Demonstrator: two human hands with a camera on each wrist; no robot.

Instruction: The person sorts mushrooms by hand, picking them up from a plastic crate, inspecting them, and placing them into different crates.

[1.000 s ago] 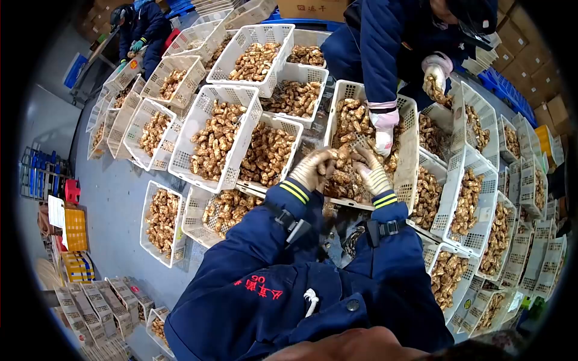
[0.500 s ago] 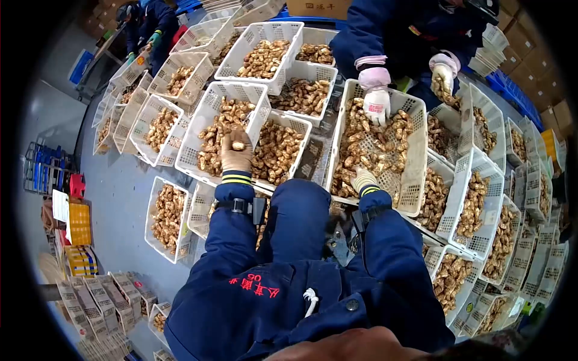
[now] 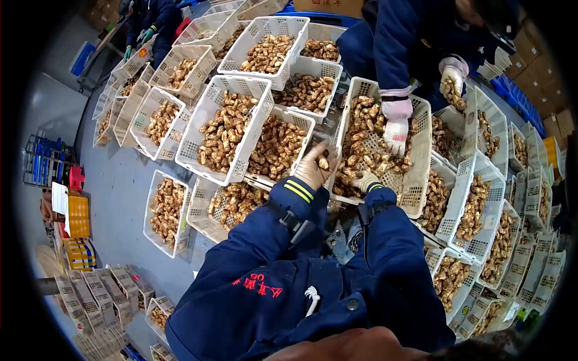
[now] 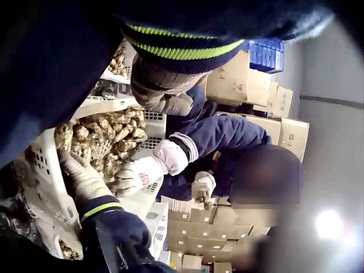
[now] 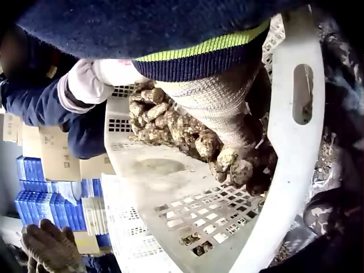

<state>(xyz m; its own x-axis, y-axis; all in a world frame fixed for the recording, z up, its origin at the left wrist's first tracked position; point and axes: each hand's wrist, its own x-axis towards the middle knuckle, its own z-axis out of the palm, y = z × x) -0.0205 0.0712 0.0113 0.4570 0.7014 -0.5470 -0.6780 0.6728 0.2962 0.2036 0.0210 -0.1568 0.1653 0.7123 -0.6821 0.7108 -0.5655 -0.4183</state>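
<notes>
My gloved left hand (image 3: 314,167) is raised over the gap between two white crates, its fingers around a small brown mushroom (image 3: 323,162). From the left wrist view, that hand (image 4: 162,91) shows bent fingers. My gloved right hand (image 3: 365,180) reaches down into the near end of the sorting crate (image 3: 415,186), among knobbly brown mushrooms (image 3: 361,144). In the right wrist view its fingers point into the heap beside pale-ended mushrooms (image 5: 242,169); the fingertips are hidden, so I cannot tell whether they grip one.
Across the crate, another person's white-gloved hand (image 3: 395,137) touches the mushrooms, and their other hand (image 3: 453,81) holds some. A heaped crate (image 3: 226,135) stands at my left, overlapping a lower one (image 3: 278,144). More filled crates (image 3: 472,198) stand at right. A third person works far left.
My left hand went from the right crate to the left crate, then back right over the gap. My right hand moved down into the near heap. The other person's hand shifted within the crate.
</notes>
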